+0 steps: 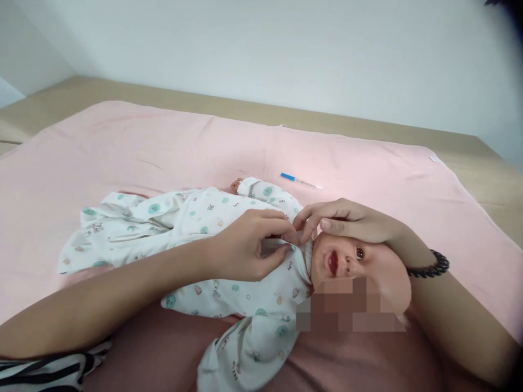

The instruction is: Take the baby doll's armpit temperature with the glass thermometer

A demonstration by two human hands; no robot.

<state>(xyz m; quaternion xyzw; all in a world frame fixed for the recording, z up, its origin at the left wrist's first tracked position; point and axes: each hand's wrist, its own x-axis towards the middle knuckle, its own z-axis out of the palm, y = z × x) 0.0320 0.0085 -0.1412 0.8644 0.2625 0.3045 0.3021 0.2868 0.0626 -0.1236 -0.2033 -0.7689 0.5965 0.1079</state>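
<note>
From where I stand, a doll [253,296] lies on its back across a pink cloth [183,144], its head [386,267] toward the person's right and its legs toward the left. It wears a white outfit [204,215] printed with green circles and small animals, and both of the person's hands meet at its collar [308,256]. The left hand [261,245] reaches in over the doll's body, thumb and fingertips closed on the fabric just below the neck, with a little fold lifted between them. The right hand [347,220] comes round past the top of the doll's head, its fingers bent down to the collar, touching close by the left fingertips, while the thumb stands apart from them, over the side of the head; whether those fingers grip any fabric I cannot tell. A bracelet [435,265] of black beads circles the right wrist. One of the doll's sleeves [251,348] drapes toward the person's front, and the other stretches away over the cloth. Just beyond that far arm lies a slim thermometer-like stick [300,180] with a blue end. The cloth spreads over a pale wooden surface [171,99] beside a white wall [261,49].
</note>
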